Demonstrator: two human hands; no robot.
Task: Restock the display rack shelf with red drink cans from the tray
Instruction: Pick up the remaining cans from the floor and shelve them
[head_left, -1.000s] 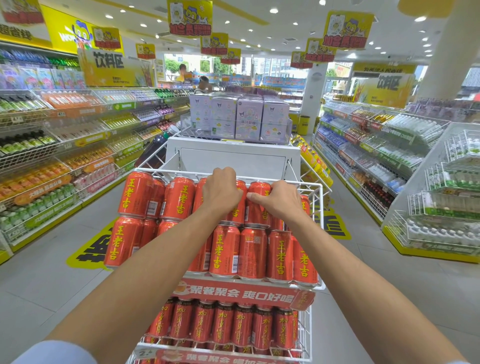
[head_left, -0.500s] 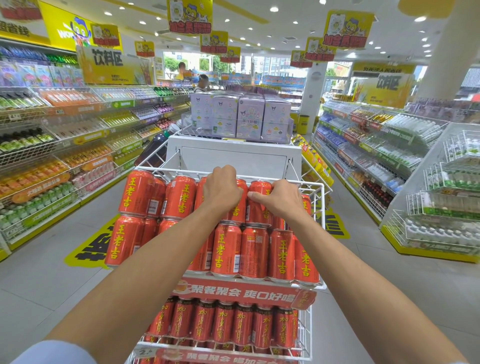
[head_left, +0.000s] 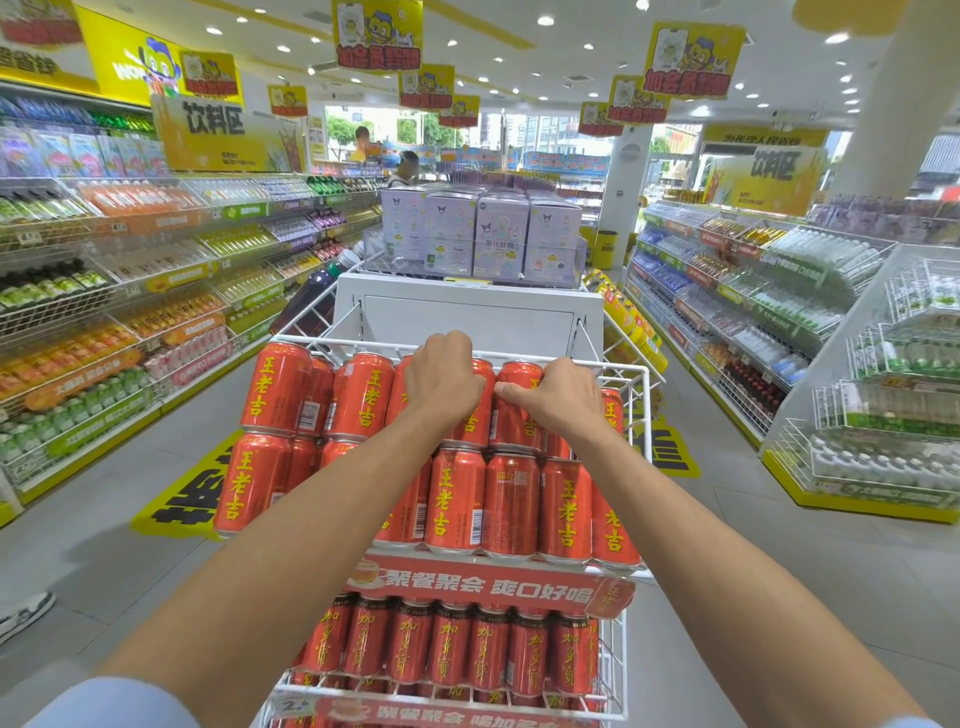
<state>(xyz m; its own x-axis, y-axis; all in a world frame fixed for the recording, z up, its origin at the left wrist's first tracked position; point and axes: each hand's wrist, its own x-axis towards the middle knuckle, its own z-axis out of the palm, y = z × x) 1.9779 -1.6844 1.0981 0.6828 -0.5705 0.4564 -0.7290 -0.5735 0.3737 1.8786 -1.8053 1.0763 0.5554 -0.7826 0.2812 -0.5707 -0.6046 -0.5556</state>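
Red drink cans (head_left: 457, 499) were pretty much filling the display rack shelf (head_left: 353, 343) here, stacked two layers high. One layer sat directly under the fingers (head_left: 452, 345) and a second was level with them, running off to the left of them and a little to the right.

Both hands were up at the back of the top layer. The left hand (head_left: 441, 382) had its fingers curled down over the top of one can. The right hand (head_left: 556, 397), just beside it, was curled over the neighbouring can with its thumb pointing across at the left hand, nearly touching it. So each one was gripping a can top, not spread flat. I couldn't tell whether those two cans were fully seated or only being nudged into line.

Well below the fingers, under the red promo strip (head_left: 488, 587), the lower shelf cans (head_left: 447, 644) made a full row too.

My guess is the job was near the end, with maybe a gap or two left on the top layer. The tray wasn't in view though, so no idea how many cans were left to load.
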